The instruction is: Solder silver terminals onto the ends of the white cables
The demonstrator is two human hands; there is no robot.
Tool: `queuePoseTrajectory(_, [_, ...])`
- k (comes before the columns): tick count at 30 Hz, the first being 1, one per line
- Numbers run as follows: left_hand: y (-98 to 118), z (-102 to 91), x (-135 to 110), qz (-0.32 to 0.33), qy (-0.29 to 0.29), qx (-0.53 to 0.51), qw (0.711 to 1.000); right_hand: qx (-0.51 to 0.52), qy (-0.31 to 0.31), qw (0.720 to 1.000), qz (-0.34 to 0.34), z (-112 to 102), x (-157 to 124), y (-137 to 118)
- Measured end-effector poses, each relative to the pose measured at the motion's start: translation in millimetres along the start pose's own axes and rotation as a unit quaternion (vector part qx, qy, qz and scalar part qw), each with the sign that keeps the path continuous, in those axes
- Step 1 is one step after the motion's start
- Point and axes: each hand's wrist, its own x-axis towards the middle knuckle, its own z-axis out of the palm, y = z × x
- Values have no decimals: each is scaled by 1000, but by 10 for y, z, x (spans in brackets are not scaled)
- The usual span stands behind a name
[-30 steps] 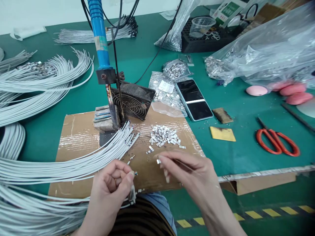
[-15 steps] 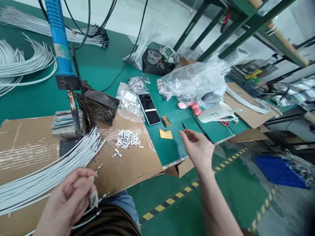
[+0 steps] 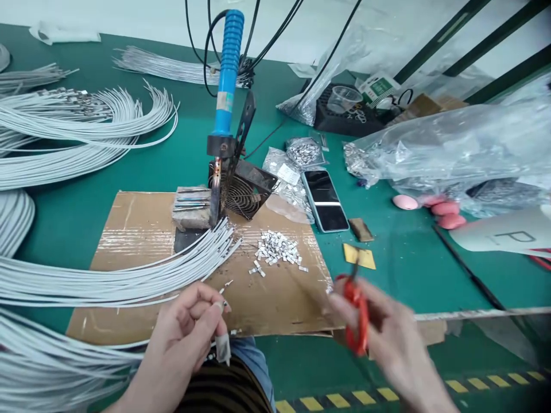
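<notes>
My left hand (image 3: 189,330) is closed in a pinch at the lower middle, over the cardboard's front edge. A thin white cable's stripped tip (image 3: 226,285) pokes out past its fingertips. One finger carries a loose whitish wrap (image 3: 222,348). My right hand (image 3: 387,330), blurred by motion, is closed on red-handled scissors (image 3: 357,315) right of the cardboard (image 3: 293,307); their dark blades point up towards a yellow sponge pad (image 3: 359,256). Between the hands and the soldering iron (image 3: 226,103) lies a heap of small white-and-metal pieces (image 3: 278,249).
A bundle of white cables (image 3: 129,281) runs in from the left under the iron's tip. Behind the heap sit a small black fan (image 3: 245,192) and a phone (image 3: 325,201). Pink lumps (image 3: 447,215), a white cup (image 3: 508,232) and plastic bags (image 3: 451,143) stand to the right.
The view has swung left, towards the iron and cables. My right hand has come back towards the cardboard, and the red scissors now show clearly in it. My left hand keeps its pinch.
</notes>
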Motion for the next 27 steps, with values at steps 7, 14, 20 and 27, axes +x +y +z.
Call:
queuePoseTrajectory(7, [89,61,-81,1,34,31,999,-34,-256,964,-66,789,-133,-640])
queuePoseTrajectory(14, [95,45,-101,-4,35,41,999,-22,-275,956,-101,838,-105,-634])
queuePoseTrajectory(20, [80,55,-88,8,42,42,998,5,-268,960,-84,889,-95,-643])
queuePoseTrajectory(27, [63,61,-84,19,50,51,997,31,-269,961,-65,887,-89,-606])
